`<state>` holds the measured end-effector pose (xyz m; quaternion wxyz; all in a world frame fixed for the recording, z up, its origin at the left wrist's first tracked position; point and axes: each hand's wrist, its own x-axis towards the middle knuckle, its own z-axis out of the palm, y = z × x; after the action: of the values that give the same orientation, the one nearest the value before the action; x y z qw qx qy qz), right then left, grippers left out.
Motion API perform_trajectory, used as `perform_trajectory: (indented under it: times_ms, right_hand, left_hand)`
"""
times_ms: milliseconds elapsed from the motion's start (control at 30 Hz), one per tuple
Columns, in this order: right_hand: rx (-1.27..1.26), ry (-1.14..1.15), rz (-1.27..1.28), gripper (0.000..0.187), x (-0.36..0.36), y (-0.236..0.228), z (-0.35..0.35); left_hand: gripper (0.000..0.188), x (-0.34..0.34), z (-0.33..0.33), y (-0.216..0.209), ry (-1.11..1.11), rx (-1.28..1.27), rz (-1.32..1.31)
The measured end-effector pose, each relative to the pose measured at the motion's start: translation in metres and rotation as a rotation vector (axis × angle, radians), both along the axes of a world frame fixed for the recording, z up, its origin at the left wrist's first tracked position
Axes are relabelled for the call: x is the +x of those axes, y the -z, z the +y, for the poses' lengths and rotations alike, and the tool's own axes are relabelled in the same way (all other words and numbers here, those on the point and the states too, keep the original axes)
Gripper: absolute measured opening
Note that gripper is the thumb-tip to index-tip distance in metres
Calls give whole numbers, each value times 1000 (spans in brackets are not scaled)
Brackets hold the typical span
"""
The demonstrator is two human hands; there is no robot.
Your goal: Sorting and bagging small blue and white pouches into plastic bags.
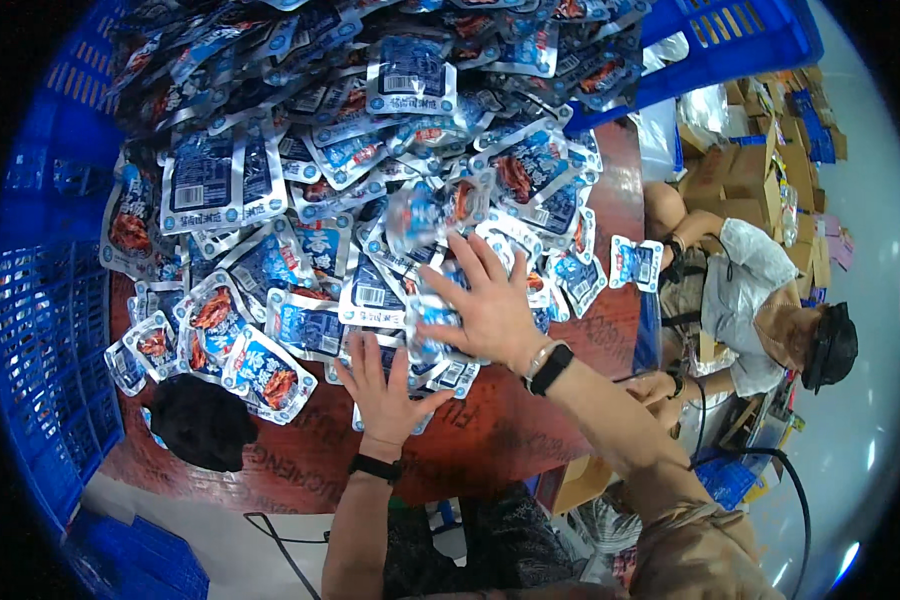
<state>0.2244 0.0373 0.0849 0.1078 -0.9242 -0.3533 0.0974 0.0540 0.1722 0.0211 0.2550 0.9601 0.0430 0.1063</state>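
A large heap of small blue-and-white sealed foil snack packets (370, 180) covers the far half of the round reddish-brown wooden tabletop (490, 440) and spills toward its near edge. The left hand (388, 395) lies flat on the packets near that edge, fingers spread wide, gripping nothing. The right hand (485, 305), a black band at its wrist, presses palm-down with splayed fingers on packets just beyond the left hand, toward the table's right edge. A black cloth lump (202, 422) rests at the near left edge. Blue plastic slatted crates (50, 330) hem the table's left and far sides. A seated person (760, 310) works beyond the right edge beside brown cardboard boxes (740, 170).
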Motion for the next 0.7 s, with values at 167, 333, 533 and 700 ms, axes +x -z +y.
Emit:
perform_trajectory:
  times_ms: [167,333,533,700]
  right_hand:
    - [197,-49,-84,49,31,-36,-49]
    - [181,247,279,71,189,-43,-67]
    - [-230,120,236,97,107,2,-19]
    - [310,266,134,61,90,-5,-105]
  left_hand:
    - [86,-33,3,-7,91,68,196]
    - [113,-78,-4,-10,-235,6,281]
    - [124,-83,-67,2,-304,-37,422]
    - [121,-86,-81,-13,-403,-172,286]
